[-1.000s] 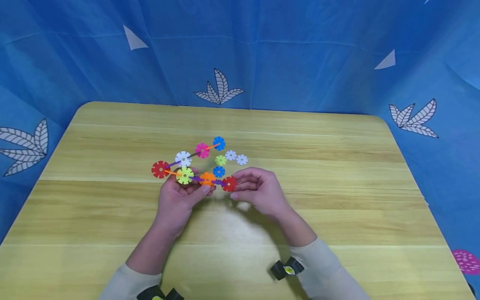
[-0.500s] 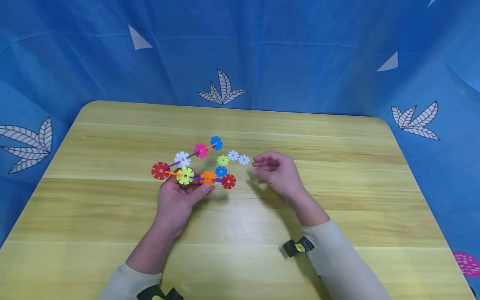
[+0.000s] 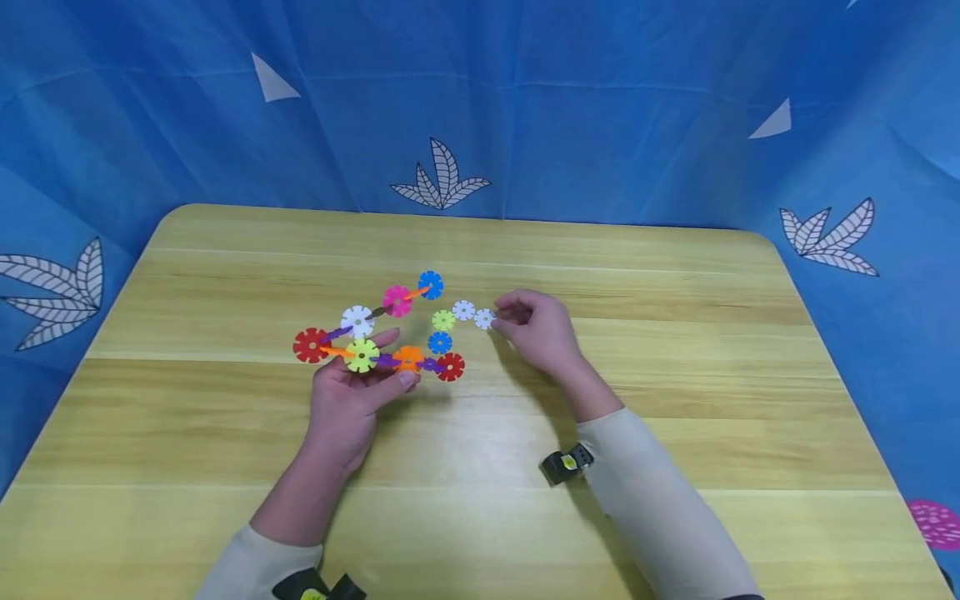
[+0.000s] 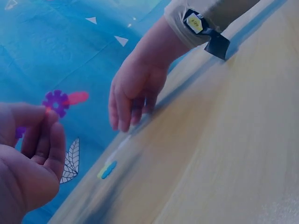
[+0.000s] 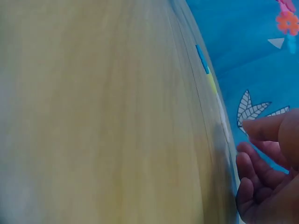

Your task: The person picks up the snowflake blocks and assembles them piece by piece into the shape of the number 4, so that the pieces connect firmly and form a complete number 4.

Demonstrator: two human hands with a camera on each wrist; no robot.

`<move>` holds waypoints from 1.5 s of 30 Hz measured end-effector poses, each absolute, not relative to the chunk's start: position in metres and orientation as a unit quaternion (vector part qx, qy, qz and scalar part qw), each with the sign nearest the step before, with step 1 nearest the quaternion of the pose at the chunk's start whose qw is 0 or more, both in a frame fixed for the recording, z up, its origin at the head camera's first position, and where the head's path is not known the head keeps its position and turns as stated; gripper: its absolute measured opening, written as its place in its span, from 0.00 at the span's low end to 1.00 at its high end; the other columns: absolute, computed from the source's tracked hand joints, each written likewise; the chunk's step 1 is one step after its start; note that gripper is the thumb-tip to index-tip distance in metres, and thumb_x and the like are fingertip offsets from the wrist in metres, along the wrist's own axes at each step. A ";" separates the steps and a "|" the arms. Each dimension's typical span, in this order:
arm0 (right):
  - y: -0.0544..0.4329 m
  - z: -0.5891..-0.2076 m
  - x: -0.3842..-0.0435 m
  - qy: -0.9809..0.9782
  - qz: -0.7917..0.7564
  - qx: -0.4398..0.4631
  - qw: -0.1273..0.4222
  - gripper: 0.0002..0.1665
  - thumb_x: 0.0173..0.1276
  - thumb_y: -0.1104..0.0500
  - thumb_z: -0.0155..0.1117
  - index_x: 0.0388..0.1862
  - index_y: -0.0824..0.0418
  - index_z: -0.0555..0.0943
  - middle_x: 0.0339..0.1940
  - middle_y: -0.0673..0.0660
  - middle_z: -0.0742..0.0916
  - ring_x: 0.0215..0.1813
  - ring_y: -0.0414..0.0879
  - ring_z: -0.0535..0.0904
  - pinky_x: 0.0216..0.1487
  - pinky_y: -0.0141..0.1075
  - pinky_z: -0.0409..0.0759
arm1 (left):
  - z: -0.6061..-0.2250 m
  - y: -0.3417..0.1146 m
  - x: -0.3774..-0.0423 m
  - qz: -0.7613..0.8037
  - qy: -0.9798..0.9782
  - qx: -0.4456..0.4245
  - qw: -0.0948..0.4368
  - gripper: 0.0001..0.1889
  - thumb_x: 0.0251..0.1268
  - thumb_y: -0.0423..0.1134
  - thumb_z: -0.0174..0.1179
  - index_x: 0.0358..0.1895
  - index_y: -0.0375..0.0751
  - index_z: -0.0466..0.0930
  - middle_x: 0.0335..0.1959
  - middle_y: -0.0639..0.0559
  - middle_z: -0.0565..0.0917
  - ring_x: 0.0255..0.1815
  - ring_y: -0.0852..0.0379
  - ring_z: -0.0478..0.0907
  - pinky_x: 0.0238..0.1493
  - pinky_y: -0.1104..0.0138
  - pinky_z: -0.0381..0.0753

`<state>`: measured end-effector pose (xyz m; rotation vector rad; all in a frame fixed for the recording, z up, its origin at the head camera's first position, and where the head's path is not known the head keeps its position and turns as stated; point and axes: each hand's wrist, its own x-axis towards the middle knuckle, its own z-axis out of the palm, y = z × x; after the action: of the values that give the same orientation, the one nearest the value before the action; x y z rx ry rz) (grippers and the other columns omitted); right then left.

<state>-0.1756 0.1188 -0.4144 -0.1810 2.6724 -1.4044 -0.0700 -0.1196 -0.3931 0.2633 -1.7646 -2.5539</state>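
My left hand (image 3: 343,421) holds up a bent chain of interlocking snowflake discs, pinched near its orange disc (image 3: 408,359). One arm of the chain ends in a red disc (image 3: 450,367), the other in a blue disc (image 3: 431,285); a larger red disc (image 3: 311,345) is at the bend. My right hand (image 3: 542,335) is low over the table with its fingertips at a loose white disc (image 3: 483,318). In the right wrist view, a gap shows between the thumb and fingers (image 5: 247,158). Part of the held chain is hidden by my left hand.
Beside that white disc lie another white disc (image 3: 463,310), a yellow-green disc (image 3: 443,320) and a loose blue disc (image 3: 440,342). They rest on a wooden table (image 3: 675,367). A blue patterned cloth (image 3: 600,125) hangs behind the table's far edge.
My right hand has let go of the chain's red end disc and moved right and away to the loose white disc. My left hand keeps the chain, shifted slightly left.
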 end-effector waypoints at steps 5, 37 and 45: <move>0.115 -0.415 -0.179 0.903 -0.421 -0.062 0.056 0.16 0.63 0.61 0.74 0.49 0.62 0.85 0.46 0.57 0.84 0.44 0.50 0.79 0.46 0.42 0.79 | -0.394 -0.120 -0.069 -0.835 -0.544 0.082 -0.001 0.25 0.51 0.13 0.67 0.52 0.37 0.86 0.34 0.45 0.83 0.36 0.51 0.80 0.42 0.58 0.86; 0.109 -0.417 -0.182 0.944 -0.288 -0.127 0.096 0.12 0.70 0.60 0.67 0.49 0.63 0.80 0.46 0.58 0.80 0.52 0.53 0.74 0.57 0.45 0.73 | -0.394 -0.125 -0.064 -0.841 -0.535 0.047 -0.069 0.23 0.68 0.22 0.58 0.66 0.28 0.70 0.59 0.42 0.80 0.45 0.46 0.85 0.55 0.56 0.80; 0.111 -0.417 -0.180 0.924 -0.345 -0.126 0.105 0.09 0.70 0.64 0.66 0.46 0.61 0.76 0.42 0.55 0.82 0.48 0.50 0.77 0.53 0.43 0.76 | -0.395 -0.125 -0.066 -0.822 -0.563 0.036 -0.075 0.22 0.69 0.21 0.56 0.65 0.30 0.72 0.57 0.39 0.77 0.50 0.41 0.83 0.56 0.59 0.80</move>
<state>-0.1797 0.1109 -0.4173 -0.3721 2.7241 -1.0172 -0.0661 -0.1251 -0.3947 0.1187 -1.8585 -2.7153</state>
